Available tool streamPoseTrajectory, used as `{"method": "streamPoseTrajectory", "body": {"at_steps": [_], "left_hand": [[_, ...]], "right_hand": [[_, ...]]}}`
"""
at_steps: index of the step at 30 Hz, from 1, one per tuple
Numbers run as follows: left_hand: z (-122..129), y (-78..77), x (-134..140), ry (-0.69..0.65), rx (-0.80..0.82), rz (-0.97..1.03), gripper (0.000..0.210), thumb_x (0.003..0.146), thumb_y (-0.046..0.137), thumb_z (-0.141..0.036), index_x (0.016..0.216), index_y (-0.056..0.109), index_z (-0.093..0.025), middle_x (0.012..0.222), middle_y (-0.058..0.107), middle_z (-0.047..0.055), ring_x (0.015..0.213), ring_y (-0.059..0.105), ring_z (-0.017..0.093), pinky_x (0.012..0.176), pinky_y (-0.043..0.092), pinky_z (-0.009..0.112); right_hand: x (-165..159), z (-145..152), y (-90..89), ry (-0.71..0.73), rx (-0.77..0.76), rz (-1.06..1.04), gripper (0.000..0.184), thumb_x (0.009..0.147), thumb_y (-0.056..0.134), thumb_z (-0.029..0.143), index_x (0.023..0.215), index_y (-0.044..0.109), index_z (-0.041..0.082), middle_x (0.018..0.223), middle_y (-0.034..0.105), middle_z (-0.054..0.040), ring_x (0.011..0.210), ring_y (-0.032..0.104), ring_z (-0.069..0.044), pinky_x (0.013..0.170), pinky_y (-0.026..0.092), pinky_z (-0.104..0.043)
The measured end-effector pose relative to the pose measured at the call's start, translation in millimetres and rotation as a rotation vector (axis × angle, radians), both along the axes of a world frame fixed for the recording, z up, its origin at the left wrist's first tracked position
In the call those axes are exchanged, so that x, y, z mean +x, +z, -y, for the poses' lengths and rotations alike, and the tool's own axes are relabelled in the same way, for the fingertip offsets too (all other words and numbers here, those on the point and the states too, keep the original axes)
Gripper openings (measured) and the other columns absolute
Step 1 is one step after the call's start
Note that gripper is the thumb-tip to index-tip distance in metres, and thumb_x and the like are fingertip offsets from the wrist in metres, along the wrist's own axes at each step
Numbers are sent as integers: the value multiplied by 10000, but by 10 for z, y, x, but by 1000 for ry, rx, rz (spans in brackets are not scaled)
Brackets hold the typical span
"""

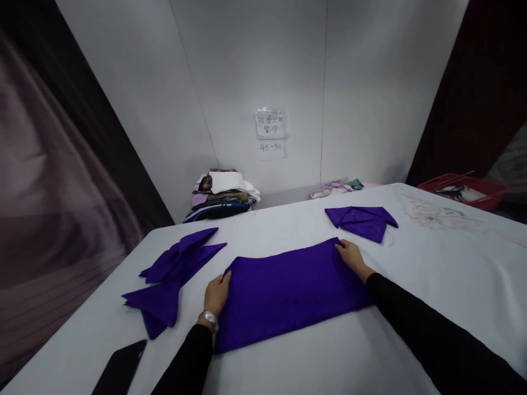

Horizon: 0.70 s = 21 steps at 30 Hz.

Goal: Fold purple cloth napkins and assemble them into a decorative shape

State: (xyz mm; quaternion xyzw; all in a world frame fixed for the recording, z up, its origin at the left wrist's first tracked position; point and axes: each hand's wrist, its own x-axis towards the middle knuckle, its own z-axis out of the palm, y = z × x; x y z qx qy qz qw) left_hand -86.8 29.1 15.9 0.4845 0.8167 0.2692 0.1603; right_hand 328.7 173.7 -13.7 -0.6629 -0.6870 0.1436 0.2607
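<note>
A purple cloth napkin (288, 293), folded into a wide rectangle, lies before me on the white table. My left hand (217, 295) grips its far left corner, thumb on top and fingers hidden beneath. At the far right corner my right hand (352, 257) pinches the edge in the same way. Left of my left hand rests a purple napkin folded into pointed shapes (177, 269). Beyond my right hand lies another folded purple napkin (364, 221) with angled corners.
A black flat device (120, 368) lies at the near left. Piled clothes (224, 196) stand by the wall, with more cloth (335, 188) further right. A red tray (465, 189) sits at the far right. Handwritten paper signs (272, 131) hang on the wall (255, 60).
</note>
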Motion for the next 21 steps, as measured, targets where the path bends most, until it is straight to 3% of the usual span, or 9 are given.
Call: {"method": "streamPoseTrajectory", "body": {"at_steps": [5,14,21], "left_hand": [[-32,-41,37,86,-123,-164,445,814,313,-492,685,607,-183,784,667,150,755,609,295,617,390,344],[60,-70,130,155,-140,-292,426,872,249,-477,767,582,-235,783,670,63,734,610,211,557,344,274],[90,-107,175,165,-150,-348,306,864,348,-406,820,587,-221,810,674,67,750,619,204,561,343,275]], "right_hand": [[-46,-6,12,-18,-35,93,236,843,438,333,892,609,178,836,650,-77,770,578,-203,597,327,-257],[-3,-10,5,-51,-58,153,313,869,383,408,927,607,199,873,663,-65,796,592,-205,587,348,-251],[36,-50,-61,-22,-79,237,356,857,363,449,940,605,201,870,662,-77,812,599,-230,587,368,-268]]}}
